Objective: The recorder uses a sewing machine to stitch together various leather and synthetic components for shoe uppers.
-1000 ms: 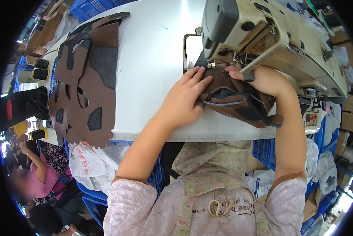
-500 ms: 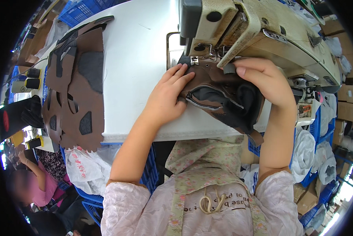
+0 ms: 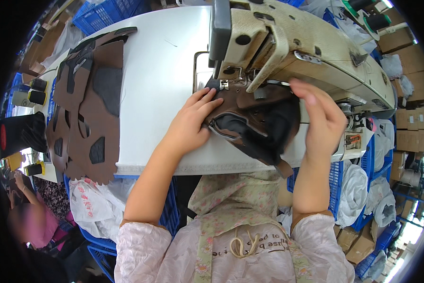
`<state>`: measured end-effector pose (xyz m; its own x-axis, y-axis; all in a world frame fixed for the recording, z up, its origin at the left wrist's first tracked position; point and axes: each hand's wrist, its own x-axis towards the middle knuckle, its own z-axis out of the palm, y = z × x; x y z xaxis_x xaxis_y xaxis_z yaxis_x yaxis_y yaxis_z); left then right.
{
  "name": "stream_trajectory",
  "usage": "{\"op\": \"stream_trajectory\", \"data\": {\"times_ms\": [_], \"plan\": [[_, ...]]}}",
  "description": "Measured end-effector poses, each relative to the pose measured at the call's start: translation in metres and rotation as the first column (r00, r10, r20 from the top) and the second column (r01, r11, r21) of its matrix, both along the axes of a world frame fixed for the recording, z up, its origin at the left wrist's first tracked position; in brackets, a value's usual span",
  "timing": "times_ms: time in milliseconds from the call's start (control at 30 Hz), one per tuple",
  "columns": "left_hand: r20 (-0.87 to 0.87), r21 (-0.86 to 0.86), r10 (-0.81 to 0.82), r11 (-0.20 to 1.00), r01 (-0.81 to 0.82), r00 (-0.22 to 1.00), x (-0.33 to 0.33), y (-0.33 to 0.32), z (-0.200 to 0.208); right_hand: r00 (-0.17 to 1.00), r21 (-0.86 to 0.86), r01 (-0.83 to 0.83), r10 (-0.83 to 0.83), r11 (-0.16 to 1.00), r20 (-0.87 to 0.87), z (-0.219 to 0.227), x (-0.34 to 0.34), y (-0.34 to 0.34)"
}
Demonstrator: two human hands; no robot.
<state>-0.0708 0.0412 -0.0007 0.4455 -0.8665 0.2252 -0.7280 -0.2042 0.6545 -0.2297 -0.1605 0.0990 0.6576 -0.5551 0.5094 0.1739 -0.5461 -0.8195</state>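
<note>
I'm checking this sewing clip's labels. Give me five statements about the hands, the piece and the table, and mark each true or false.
1. The left hand lies flat on the brown shoe upper. True.
2. The upper sits under the head of the sewing machine. True.
3. The right hand rests on the stack of cut pieces. False: it is at the right side of the upper, by the machine; the stack lies far to the left.
4. The table is black. False: it is white.
5. The stack of cut pieces is brown with dark patches. True.
</note>
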Motion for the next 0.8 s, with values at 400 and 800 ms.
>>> {"op": "stream_trajectory", "data": {"times_ms": [400, 800], "plan": [[-0.066, 0.000, -0.013, 1.000, 0.013, 0.998, -0.001, 0.004, 0.001, 0.804, 0.375, 0.556, -0.594, 0.742, -0.016, -0.012, -0.180, -0.294], [-0.027, 0.016, -0.010, 1.000, 0.011, 1.000, 0.001, 0.005, -0.004, 0.617, -0.102, 0.727, -0.711, 0.679, -0.336, 0.028, -0.167, -0.356]]}}
